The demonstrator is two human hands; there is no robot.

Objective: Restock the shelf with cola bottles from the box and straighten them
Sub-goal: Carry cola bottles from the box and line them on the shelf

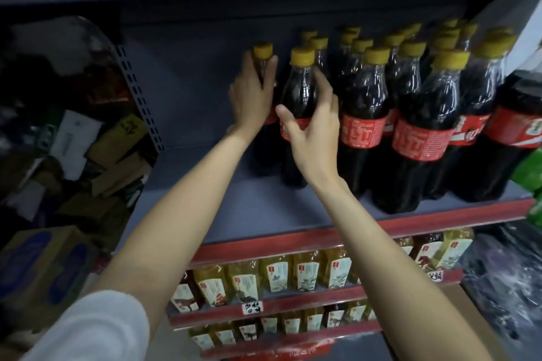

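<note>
Head view — hands?
— Left hand [252, 97] is wrapping the far-left cola bottle [263, 67] on the shelf [234, 208]; right hand [315, 129] is cupping, fingers half spread, the second bottle [299, 91] just beside it.
Counts?
— Two bottles are being gripped; the rows rightward are blurring together, so I cannot tell.

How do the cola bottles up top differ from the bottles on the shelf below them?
The cola bottles are tall with dark liquid and red labels; the lower bottles look shorter, mostly yellow liquid, pale labels. The left hand and right hand each grip a cola bottle; the lower ones are untouched. Both stand upright in rows.
</note>
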